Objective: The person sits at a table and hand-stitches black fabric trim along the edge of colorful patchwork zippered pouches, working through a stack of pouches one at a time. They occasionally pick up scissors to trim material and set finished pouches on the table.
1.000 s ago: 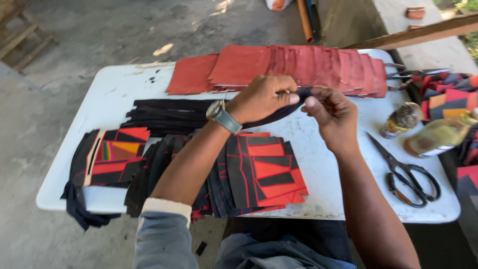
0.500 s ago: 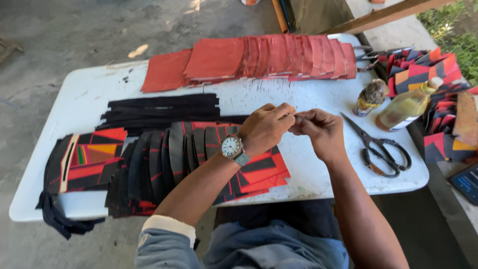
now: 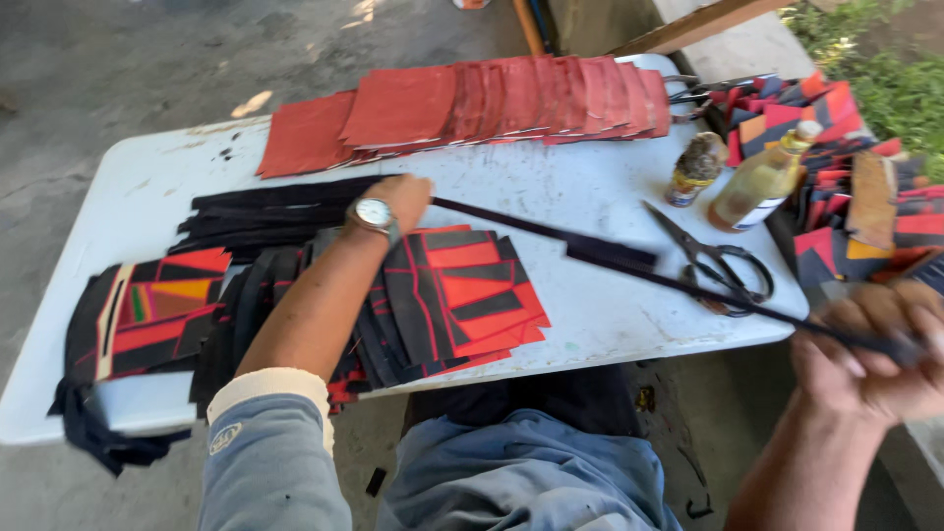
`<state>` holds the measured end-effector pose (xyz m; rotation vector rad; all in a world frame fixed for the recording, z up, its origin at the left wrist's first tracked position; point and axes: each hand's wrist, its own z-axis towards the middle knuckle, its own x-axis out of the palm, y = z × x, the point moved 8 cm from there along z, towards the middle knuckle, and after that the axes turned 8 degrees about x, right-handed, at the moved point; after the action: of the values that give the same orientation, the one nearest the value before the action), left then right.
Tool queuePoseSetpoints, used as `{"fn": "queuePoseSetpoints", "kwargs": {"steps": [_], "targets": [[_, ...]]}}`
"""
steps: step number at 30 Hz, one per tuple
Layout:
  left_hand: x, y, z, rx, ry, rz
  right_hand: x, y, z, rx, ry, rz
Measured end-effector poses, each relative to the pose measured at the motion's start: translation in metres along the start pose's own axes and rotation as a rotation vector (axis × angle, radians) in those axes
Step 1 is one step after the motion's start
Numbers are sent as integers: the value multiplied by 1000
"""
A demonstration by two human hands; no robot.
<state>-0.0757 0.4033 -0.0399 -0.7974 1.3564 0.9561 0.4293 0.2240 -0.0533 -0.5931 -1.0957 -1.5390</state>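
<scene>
Black strip (image 3: 610,251) stretched between both hands
Left hand (image 3: 398,202) pinned on one end, right hand (image 3: 870,349) fisted round the other; judged thin, limp, best gripped at ends

The left hand (image 3: 401,200) stretches forward, palm down, fingers curled; the right hand (image 3: 875,349) is fisted, drawn far right.

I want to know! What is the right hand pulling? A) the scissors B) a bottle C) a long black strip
C: the right hand grips one end of a long black strip stretched across the table, while the scissors lie untouched.
</scene>
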Motion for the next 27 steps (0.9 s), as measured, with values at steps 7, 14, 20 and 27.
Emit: {"fn": "queuePoseSetpoints", "kwargs": {"steps": [7,14,20,27], "targets": [[5,37,-3,-265,169,85,94,3,-46,-37,441,109],[-1,63,-36,-579,177,27,108,28,-71,-327,490,434],[-2,86,-47,-619,191,12,88,56,-79,-278,286,99],[-50,-44,-18,-95,-153,-567,40,-36,-17,147,-365,-758]]}}
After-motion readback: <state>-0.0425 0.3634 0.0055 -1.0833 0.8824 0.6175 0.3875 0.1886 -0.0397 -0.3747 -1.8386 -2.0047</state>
